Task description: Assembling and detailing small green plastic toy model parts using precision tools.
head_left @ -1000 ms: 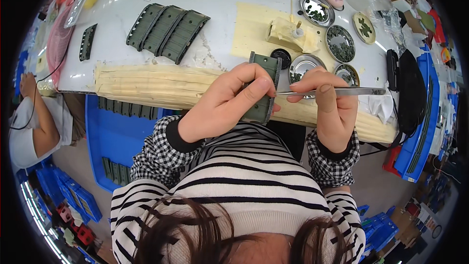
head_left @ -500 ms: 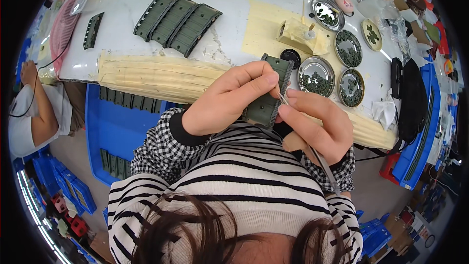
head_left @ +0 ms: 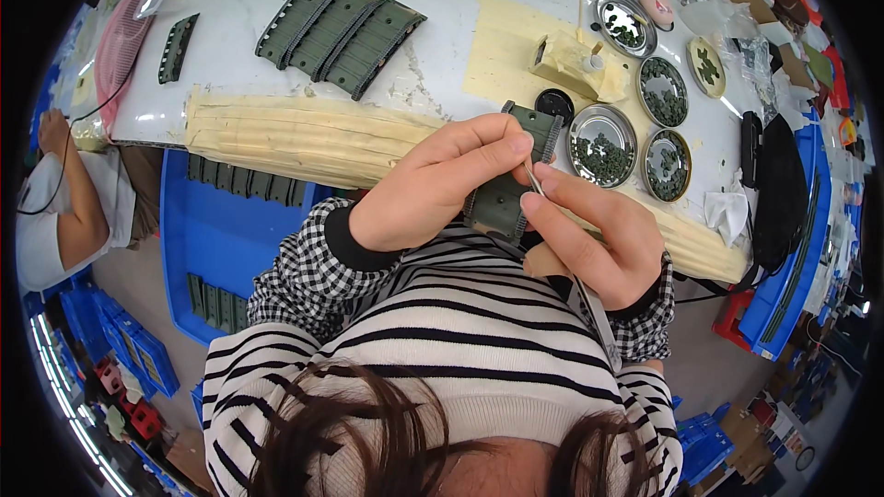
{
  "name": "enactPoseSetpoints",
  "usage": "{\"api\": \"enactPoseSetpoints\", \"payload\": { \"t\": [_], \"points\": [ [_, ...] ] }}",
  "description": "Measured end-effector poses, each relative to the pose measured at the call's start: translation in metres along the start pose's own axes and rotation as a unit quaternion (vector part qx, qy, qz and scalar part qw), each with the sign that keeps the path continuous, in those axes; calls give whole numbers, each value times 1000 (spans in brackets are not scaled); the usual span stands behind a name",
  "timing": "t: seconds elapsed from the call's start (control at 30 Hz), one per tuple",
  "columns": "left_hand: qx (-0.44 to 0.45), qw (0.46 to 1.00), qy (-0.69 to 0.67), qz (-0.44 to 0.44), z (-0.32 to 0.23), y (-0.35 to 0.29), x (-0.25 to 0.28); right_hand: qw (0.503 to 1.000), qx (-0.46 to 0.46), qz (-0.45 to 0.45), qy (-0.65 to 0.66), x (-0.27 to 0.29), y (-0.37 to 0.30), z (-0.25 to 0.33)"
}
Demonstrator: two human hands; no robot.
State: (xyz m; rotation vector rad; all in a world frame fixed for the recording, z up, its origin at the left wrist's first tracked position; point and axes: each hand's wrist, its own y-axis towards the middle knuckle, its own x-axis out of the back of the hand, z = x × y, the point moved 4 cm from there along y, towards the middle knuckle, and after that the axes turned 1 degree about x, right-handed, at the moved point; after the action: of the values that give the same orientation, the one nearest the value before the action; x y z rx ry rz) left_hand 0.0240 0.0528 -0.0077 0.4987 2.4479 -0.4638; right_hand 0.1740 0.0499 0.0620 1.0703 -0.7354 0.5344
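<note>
Between my two hands, a dark green ribbed panel (head_left: 500, 205) stands tilted in front of my chest. My left hand (head_left: 425, 182) is closed at its upper part, thumb and forefinger pinched together over the panel; its other fingers are hidden. My right hand (head_left: 599, 239) grips metal tweezers (head_left: 597, 317), whose tips meet the left fingertips at the panel's right edge. Whether a small part sits between those tips is too small to tell. A tan wrap covers one right finger. Just beyond the panel lies a round black lid (head_left: 554, 105).
Steel dishes (head_left: 602, 147) of small green pieces stand at right, near a tape-wrapped block (head_left: 566, 66). Joined green panels (head_left: 341, 37) lie at far left. A padded yellowish edge (head_left: 285, 138) lines the table. Below left is a blue bin (head_left: 216, 244); another person's arm (head_left: 78, 193) shows beyond.
The tweezers' rear end has swung left, toward my chest. Both hands stay at the panel, which has shifted slightly right in view along with the table things.
</note>
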Motion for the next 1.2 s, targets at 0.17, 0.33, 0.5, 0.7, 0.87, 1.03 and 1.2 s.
{"api": "enactPoseSetpoints", "payload": {
  "t": [0.17, 0.33, 0.5, 0.7, 0.87, 1.03, 1.2],
  "points": [
    [12, 1000, -17, 16, 2, 1, 2, 1000, 4, 17, -9, 0, 2, 1],
    [5, 1000, 19, -3, 3, 1, 2, 1000, -4, 19, 8, -2, 0, -1],
    [15, 999, 39, 6, 2, 1, 2, 984, -108, 13, 139, 5, -2, -6],
    [24, 999, 24, 16, -7, 0, -8, 977, -131, 12, 167, 9, 1, -14],
    [31, 999, 31, 23, -6, 2, -7, 975, -142, 15, 168, 8, 1, -14],
    [28, 999, 19, 37, -3, 1, -3, 974, -138, 23, 177, 7, 3, -15],
    [43, 997, -2, 68, -2, 1, -2, 962, -154, 27, 223, 9, 4, -18]
  ]
}}
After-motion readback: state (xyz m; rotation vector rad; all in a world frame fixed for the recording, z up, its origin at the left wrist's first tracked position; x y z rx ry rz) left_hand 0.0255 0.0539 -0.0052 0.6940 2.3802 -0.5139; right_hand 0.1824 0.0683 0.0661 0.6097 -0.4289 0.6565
